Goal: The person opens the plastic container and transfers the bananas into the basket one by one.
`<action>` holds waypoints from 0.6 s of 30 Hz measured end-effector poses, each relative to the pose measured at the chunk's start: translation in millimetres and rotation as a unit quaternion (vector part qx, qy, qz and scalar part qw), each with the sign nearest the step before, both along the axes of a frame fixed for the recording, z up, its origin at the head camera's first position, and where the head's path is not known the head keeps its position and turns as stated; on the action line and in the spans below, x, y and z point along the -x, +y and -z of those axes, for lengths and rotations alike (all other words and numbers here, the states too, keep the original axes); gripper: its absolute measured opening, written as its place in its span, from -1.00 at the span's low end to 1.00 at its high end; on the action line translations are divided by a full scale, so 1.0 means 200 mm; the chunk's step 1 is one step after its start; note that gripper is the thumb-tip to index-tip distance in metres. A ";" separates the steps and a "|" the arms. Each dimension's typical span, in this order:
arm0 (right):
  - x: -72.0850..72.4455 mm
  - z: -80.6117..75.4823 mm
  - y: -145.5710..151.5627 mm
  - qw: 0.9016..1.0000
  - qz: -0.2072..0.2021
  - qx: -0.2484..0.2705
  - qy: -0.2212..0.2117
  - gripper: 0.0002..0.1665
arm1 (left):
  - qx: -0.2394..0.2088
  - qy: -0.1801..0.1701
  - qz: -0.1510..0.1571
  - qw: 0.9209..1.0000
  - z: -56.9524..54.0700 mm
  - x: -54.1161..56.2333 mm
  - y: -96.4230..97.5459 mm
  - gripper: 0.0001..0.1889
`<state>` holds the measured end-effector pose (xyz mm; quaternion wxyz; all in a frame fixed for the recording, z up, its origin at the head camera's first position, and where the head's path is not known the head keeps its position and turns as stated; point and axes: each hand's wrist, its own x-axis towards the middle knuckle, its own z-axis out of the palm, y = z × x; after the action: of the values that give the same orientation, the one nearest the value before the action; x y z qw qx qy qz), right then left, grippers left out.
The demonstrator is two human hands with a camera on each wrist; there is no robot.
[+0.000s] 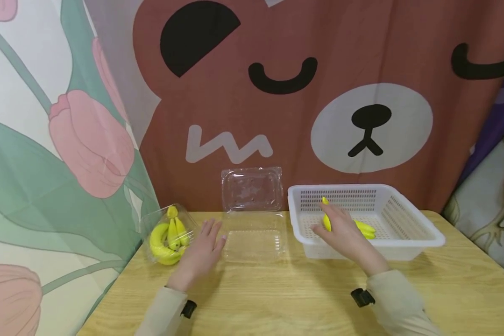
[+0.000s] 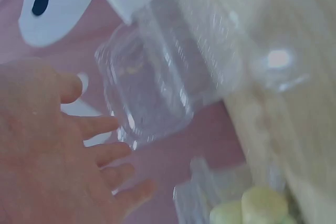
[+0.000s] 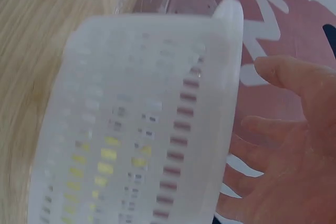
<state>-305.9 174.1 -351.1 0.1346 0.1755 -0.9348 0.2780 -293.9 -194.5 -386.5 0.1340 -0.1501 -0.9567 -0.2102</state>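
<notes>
My left hand (image 1: pixel 201 255) hovers with fingers spread between a filled clear container and an opened one, holding nothing. The filled clear plastic box (image 1: pixel 147 225) at the left has yellow bananas (image 1: pixel 161 245) in it. Beside it an opened clear clamshell container (image 1: pixel 252 186) stands with its lid raised at the back. My right hand (image 1: pixel 342 233), fingers extended, is above the white plastic basket (image 1: pixel 403 243). Yellow bananas (image 1: pixel 364 228) lie in the basket, partly hidden behind that hand. In the right wrist view, the right fingers (image 3: pixel 294 77) look loose and hold nothing.
The wooden table (image 1: pixel 268 298) carries all the containers. A curtain with a bear print (image 1: pixel 218 107) hangs right behind them. A flower-print cloth (image 1: pixel 92 140) borders the table on the left.
</notes>
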 end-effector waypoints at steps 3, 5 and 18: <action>0.00 0.00 -0.07 1.000 -0.007 0.006 -0.005 -0.20 | -0.010 0.017 -0.008 1.000 -0.05 0.01 -0.07 -0.41; 0.01 0.00 -0.13 1.000 -0.014 0.011 -0.003 -0.20 | -0.012 0.020 -0.019 1.000 -0.08 0.02 -0.13 -0.39; -0.03 0.02 -0.56 0.997 -0.079 0.013 -0.004 -0.21 | -0.024 0.009 -0.083 0.996 -0.08 0.04 -0.52 -0.45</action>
<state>-299.9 61.4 -355.6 0.1111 0.2456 -0.9149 0.3005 -302.4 -298.3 -370.1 0.1630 -0.0693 -0.9594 -0.2196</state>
